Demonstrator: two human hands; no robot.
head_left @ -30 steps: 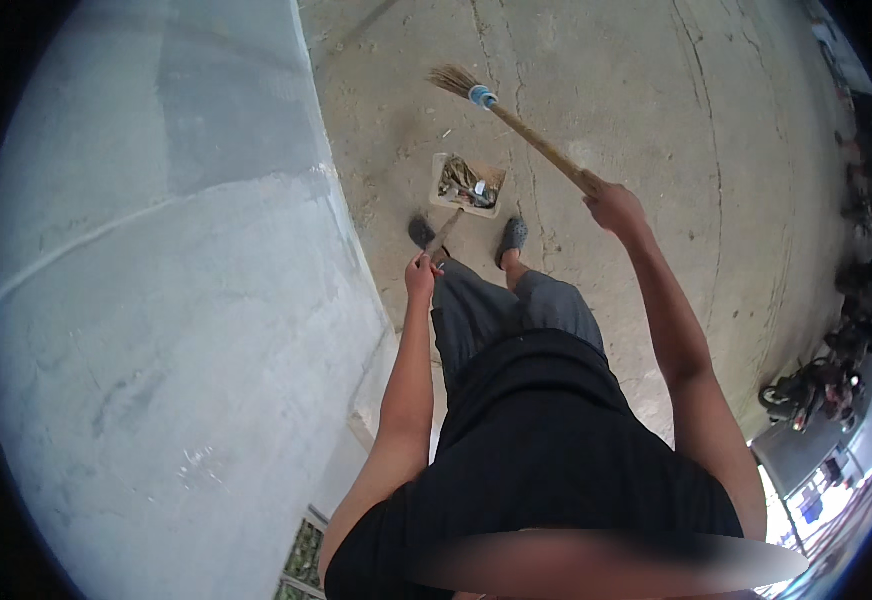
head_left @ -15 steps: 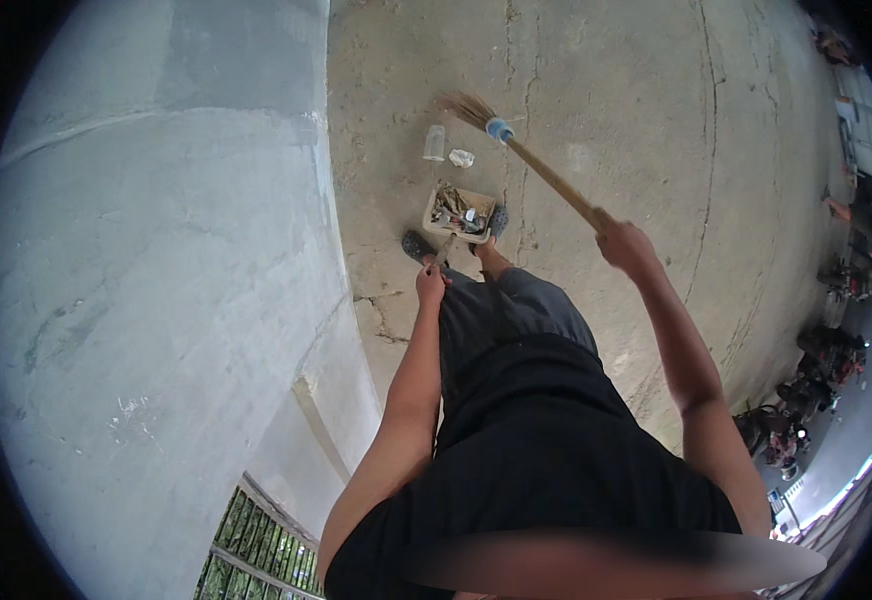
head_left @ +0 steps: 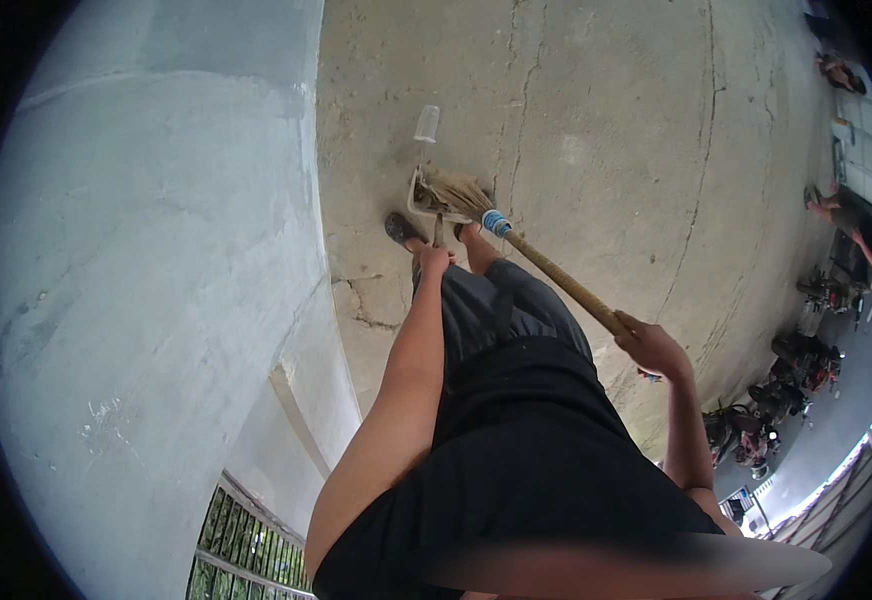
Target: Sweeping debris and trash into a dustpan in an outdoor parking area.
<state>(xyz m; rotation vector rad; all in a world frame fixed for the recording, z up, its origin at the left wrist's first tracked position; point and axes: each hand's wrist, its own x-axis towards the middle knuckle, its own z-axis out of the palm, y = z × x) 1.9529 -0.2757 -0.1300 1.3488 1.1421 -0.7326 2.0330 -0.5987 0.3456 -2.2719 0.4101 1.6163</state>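
Note:
My right hand [head_left: 651, 347] is closed around the handle of a broom [head_left: 566, 280] with a blue band above its bristles. The straw bristles lie over the dustpan [head_left: 415, 200] and hide most of the rubbish in it. My left hand [head_left: 436, 262] grips the short handle of that pale, box-like dustpan, which sits on the floor in front of my feet. Just beyond the pan, a clear plastic cup [head_left: 427, 123] lies on its side. The white crumpled scrap is not visible now; bristles may cover it.
A grey-white wall [head_left: 156, 250] runs along the left side, with a barred opening [head_left: 256, 540] at the lower left. The concrete floor [head_left: 616, 130] has long cracks. At the far right are parked motorcycles [head_left: 746, 430] and another person [head_left: 861, 225].
The broom has come back from beyond the cup, its bristles now over the dustpan. My right hand moved down and nearer my body. The white scrap has gone from view.

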